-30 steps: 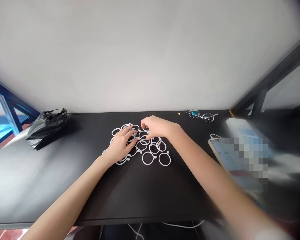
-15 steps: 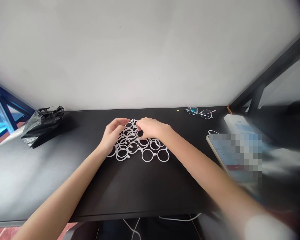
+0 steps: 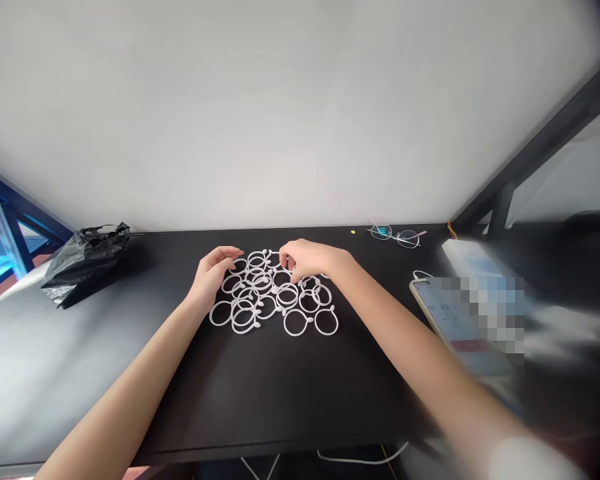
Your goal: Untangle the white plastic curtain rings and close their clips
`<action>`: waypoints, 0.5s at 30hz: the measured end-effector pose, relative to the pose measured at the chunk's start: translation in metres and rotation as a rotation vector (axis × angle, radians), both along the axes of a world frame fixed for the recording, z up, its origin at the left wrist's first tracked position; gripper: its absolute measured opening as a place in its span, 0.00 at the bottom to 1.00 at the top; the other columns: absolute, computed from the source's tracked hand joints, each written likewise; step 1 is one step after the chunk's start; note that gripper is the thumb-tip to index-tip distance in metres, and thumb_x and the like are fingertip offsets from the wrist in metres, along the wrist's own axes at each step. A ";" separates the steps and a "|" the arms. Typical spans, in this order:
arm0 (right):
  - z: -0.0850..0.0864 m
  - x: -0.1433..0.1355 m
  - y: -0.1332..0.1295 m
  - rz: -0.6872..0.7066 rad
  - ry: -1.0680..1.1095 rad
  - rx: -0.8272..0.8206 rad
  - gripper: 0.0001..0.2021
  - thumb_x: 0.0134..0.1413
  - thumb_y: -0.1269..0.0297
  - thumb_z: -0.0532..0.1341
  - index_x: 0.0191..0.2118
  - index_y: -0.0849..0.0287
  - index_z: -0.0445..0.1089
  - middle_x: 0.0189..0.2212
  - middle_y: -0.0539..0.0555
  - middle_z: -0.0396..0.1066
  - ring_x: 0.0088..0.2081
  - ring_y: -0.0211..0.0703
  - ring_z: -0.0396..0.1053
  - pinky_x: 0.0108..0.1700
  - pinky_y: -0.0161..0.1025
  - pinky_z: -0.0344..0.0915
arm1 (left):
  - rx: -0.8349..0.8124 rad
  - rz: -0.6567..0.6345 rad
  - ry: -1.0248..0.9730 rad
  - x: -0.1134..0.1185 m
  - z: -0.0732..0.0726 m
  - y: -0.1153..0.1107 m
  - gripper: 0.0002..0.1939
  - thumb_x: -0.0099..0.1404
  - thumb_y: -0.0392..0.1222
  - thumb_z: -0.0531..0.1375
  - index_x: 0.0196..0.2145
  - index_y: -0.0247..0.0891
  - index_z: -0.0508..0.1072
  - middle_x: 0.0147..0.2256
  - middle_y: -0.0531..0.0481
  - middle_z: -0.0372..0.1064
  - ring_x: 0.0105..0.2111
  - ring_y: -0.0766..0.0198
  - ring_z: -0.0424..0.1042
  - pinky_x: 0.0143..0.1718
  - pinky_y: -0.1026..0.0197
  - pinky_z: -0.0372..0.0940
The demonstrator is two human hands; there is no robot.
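left hand (image 3: 211,275) and right hand (image 3: 307,259) curl at rings (image 3: 279,308), grip unclear; bag (image 3: 87,257) interior hidden.

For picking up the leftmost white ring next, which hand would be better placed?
The left hand, probably: it is close beside that white ring, while the right hand is farther away, across other rings.
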State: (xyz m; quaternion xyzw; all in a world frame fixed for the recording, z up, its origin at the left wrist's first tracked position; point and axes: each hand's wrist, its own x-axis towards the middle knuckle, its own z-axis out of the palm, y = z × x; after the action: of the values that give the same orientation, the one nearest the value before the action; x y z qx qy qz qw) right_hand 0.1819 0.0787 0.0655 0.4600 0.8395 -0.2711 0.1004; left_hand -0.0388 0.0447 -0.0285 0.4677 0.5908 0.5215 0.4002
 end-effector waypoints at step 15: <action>-0.023 0.019 0.029 -0.117 0.412 0.148 0.08 0.50 0.76 0.58 0.37 0.61 0.69 0.35 0.53 0.73 0.31 0.35 0.68 0.32 0.31 0.61 | -0.035 -0.098 0.069 0.000 0.003 0.000 0.13 0.53 0.40 0.56 0.37 0.39 0.73 0.44 0.45 0.74 0.49 0.51 0.70 0.47 0.52 0.66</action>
State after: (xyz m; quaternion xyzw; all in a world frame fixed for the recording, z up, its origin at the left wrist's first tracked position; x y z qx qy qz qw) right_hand 0.2013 0.1076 0.0425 0.4490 0.8318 -0.3022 -0.1231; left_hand -0.0386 0.0450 -0.0253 0.5070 0.5896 0.4744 0.4126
